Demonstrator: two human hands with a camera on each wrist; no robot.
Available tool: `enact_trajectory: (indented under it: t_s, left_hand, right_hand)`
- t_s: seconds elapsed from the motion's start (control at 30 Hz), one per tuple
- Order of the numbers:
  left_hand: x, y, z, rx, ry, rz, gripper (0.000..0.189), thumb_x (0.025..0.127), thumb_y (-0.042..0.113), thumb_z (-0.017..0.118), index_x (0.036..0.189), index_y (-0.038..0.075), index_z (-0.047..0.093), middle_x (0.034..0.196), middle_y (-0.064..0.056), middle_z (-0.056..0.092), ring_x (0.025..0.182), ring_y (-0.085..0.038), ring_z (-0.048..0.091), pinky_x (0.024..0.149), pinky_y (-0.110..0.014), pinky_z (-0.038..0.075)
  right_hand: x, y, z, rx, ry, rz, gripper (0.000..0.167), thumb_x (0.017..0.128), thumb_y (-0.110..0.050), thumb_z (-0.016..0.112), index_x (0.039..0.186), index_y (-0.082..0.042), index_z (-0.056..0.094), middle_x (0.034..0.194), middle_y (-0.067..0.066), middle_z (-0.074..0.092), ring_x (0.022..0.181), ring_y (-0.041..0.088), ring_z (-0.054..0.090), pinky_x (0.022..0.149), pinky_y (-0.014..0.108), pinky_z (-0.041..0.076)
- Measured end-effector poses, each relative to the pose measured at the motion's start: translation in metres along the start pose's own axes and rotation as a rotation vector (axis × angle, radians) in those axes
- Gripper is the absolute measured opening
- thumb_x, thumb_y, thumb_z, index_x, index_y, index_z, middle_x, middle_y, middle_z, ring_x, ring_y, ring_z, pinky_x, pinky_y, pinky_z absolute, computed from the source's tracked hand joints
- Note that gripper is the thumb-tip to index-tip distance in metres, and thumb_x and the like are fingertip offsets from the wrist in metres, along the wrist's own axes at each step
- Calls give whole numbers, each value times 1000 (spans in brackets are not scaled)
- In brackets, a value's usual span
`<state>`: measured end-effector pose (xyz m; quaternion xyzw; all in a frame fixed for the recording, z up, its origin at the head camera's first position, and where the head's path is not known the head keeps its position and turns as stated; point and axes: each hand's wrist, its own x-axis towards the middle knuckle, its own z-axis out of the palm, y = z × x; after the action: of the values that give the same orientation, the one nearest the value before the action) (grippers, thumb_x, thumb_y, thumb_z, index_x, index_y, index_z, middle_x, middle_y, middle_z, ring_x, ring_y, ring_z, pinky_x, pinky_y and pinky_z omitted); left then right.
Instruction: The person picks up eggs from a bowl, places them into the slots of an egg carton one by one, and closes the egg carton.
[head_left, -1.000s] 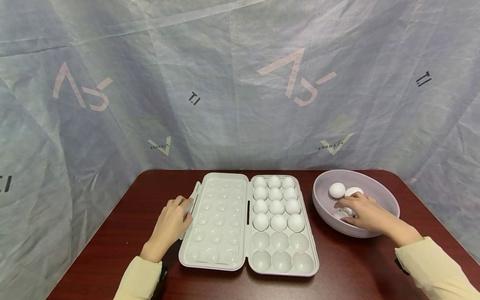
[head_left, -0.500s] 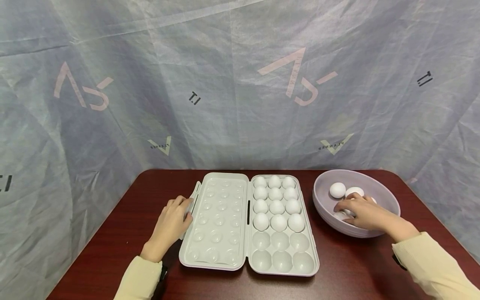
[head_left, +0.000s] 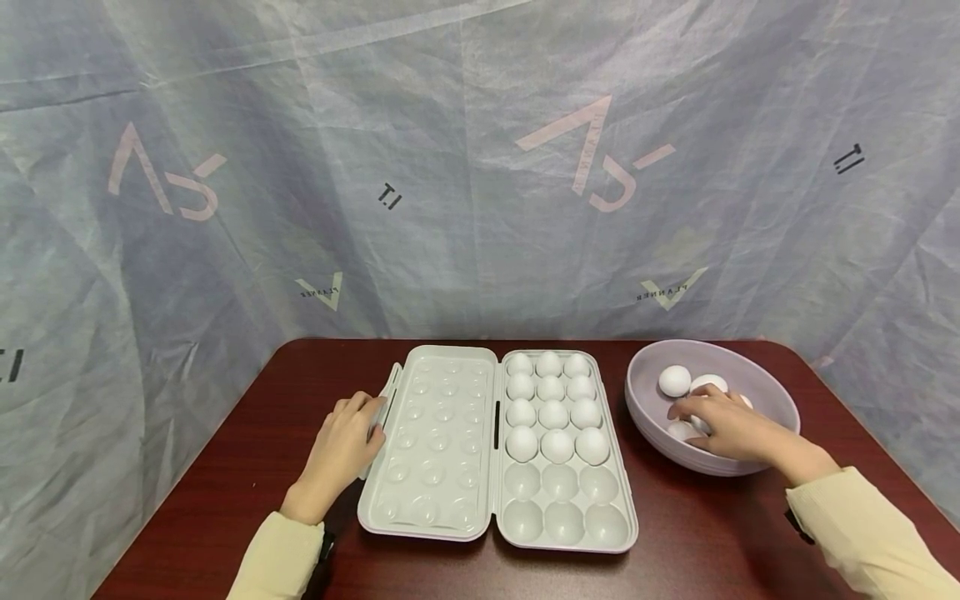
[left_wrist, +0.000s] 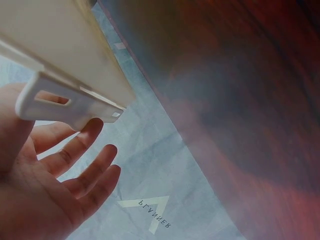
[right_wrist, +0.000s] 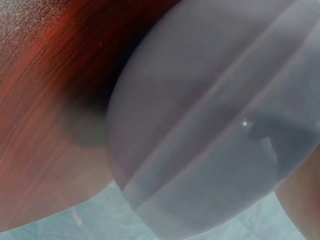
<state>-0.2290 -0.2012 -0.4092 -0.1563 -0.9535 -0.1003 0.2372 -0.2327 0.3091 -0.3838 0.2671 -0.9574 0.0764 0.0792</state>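
In the head view a pale plastic egg box (head_left: 495,479) lies unfolded on the table, with its lid to the left. White eggs (head_left: 557,447) fill the back rows of its right half; the two front rows of cups are bare. My left hand (head_left: 345,442) holds the latch flap (left_wrist: 65,102) on the lid's outer edge between thumb and fingers. My right hand (head_left: 731,425) reaches into a lilac bowl (head_left: 645,417), its fingers and thumb curved around an egg (head_left: 701,424) partly hidden by them. Several other eggs lie in the bowl, one white egg (head_left: 675,381) near the back.
The dark red wooden table (head_left: 225,475) has rounded back corners. A grey printed cloth (head_left: 480,208) hangs behind it. The bowl's outer wall (right_wrist: 200,125) fills much of the right wrist view and hides the right fingers there.
The right hand has shifted very slightly within the bowl, and the eggs under its fingers have moved a little. The left hand and the egg box have stayed in place.
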Motion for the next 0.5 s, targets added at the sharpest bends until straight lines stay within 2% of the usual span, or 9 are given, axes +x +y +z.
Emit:
enact_trajectory:
  t_s: [0.2,0.37,0.5]
  left_hand:
    - [1,0,0,5,6,3,36,76,7,62,112,3,63,97,-10,58,89,-34,55,68,-44,46]
    - [1,0,0,5,9,5,36,76,7,62,112,3,63,97,-10,58,88,-34,55,68,-44,46]
    - [0,-1,0,4,6,5,36,77,7,62,112,3,63,98,-10,58,88,-33,55,68,-43,46]
  right_hand:
    - [1,-1,0,22,36,1,31,69,-17,75,98,-17,64,99,0,64,99,29,50,70,50,39]
    - [1,1,2,15,120,-20,38,68,-14,74,105,-12,64,105,5,63,100,30,49,73,50,41]
    - [3,3,4,14,194,-54,39,67,-14,74,104,-10,65,104,8,61,96,28,49,75,46,39]
